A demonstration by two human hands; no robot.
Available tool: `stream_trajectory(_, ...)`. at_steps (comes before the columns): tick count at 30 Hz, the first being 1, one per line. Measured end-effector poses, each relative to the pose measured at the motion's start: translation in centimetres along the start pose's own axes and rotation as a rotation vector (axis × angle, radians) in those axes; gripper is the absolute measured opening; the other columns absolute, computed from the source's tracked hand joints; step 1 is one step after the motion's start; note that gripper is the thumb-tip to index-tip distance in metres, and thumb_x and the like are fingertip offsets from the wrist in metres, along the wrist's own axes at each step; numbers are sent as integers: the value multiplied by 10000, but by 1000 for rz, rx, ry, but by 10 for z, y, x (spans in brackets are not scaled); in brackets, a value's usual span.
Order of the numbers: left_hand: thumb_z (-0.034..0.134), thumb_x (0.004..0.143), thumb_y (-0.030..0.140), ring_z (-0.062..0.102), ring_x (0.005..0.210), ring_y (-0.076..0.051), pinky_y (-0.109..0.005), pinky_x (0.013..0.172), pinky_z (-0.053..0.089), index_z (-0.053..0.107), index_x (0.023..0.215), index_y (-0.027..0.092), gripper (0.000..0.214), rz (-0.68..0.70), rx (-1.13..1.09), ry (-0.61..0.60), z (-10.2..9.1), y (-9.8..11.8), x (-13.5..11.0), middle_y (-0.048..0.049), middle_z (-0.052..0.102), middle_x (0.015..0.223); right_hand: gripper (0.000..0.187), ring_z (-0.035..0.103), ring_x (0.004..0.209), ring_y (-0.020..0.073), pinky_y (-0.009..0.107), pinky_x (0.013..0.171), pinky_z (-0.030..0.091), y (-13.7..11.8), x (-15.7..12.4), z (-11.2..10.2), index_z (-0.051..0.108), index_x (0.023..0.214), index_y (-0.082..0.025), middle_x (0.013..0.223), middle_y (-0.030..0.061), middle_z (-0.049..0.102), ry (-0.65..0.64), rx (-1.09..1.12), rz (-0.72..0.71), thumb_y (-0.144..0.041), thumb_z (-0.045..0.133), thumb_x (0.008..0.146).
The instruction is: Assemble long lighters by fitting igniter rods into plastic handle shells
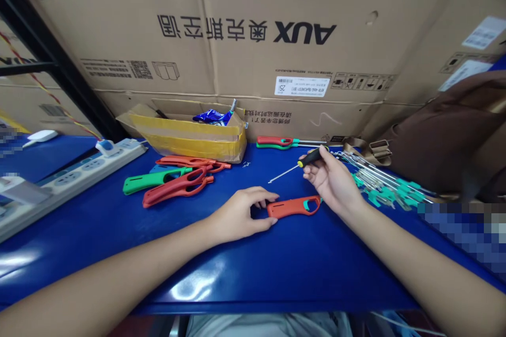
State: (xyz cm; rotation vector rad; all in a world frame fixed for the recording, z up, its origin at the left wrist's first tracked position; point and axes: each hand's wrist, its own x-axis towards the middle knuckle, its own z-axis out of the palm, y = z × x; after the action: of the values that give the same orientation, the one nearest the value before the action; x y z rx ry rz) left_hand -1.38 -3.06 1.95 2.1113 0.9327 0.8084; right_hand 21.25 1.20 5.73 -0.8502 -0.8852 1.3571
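My left hand [241, 215] rests on the blue table [118, 231], its fingers curled round the left end of an orange lighter handle [294, 206] that lies flat. My right hand [331, 179] is raised just behind that handle and grips a screwdriver [300, 164] with a black and yellow grip. The screwdriver's thin shaft points left and down, and its tip hangs just above the table.
A pile of orange and green lighter handles [176, 179] lies to the left. Behind it is a small open cardboard box [190, 134]. A power strip [79, 171] runs along the left. Several metal rods with green ends [383, 187] lie at right, by a brown bag [446, 137].
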Motion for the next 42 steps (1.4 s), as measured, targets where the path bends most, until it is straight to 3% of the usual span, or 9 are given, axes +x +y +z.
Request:
stream_trajectory(5, 766, 810, 356, 661, 887, -170, -308, 797, 555, 633, 1292, 151, 541, -150, -279, 132, 3, -3, 2, -109, 724, 1130, 273, 585, 515, 85, 180, 478, 553, 6, -1, 1, 618, 759, -179, 756, 34, 718, 54, 40, 136, -409, 723, 864)
stream_trajectory(9, 762, 816, 405, 679, 885, -175, -290, 776, 553, 700, 1178, 147, 449, -211, -406, 172, 3, -2, 4, -94, 751, 1052, 255, 586, 500, 88, 188, 471, 554, 11, -3, 1, 597, 770, -186, 729, 28, 713, 61, 38, 177, -381, 750, 832)
stream_trajectory(14, 757, 828, 427, 703, 812, -179, -287, 768, 550, 777, 971, 139, 323, -243, -397, 160, 2, 0, 5, -77, 785, 926, 236, 581, 502, 73, 172, 478, 549, 16, -4, 0, 616, 776, -175, 740, 22, 718, 22, -16, 154, -266, 829, 727)
stream_trajectory(20, 768, 820, 415, 712, 774, -177, -277, 746, 557, 792, 898, 151, 276, -246, -410, 153, 1, 1, 5, -59, 796, 872, 216, 574, 497, 69, 179, 474, 540, 14, -5, 1, 627, 756, -169, 746, 24, 723, 23, -25, 150, -245, 823, 710)
stream_trajectory(26, 779, 810, 411, 710, 754, -177, -284, 749, 572, 802, 898, 156, 271, -232, -401, 158, 0, 3, 5, -59, 797, 858, 214, 566, 497, 72, 188, 474, 523, 15, -4, -1, 624, 768, -163, 750, 33, 726, 25, -25, 145, -246, 814, 715)
stream_trajectory(31, 755, 826, 304, 685, 707, -148, -252, 713, 559, 817, 915, 163, 177, -219, -402, 154, 0, 4, 5, -48, 796, 832, 221, 556, 489, 75, 200, 470, 516, 14, -4, -1, 608, 768, -172, 739, 27, 719, 19, -53, 125, -263, 804, 719)
stream_trajectory(42, 753, 830, 269, 663, 657, -129, -233, 671, 547, 821, 910, 158, 153, -240, -420, 139, 0, 3, 4, -44, 796, 799, 283, 569, 504, 82, 210, 475, 518, 5, -15, 6, 586, 886, -213, 761, -17, 705, -18, -143, -41, -317, 792, 721)
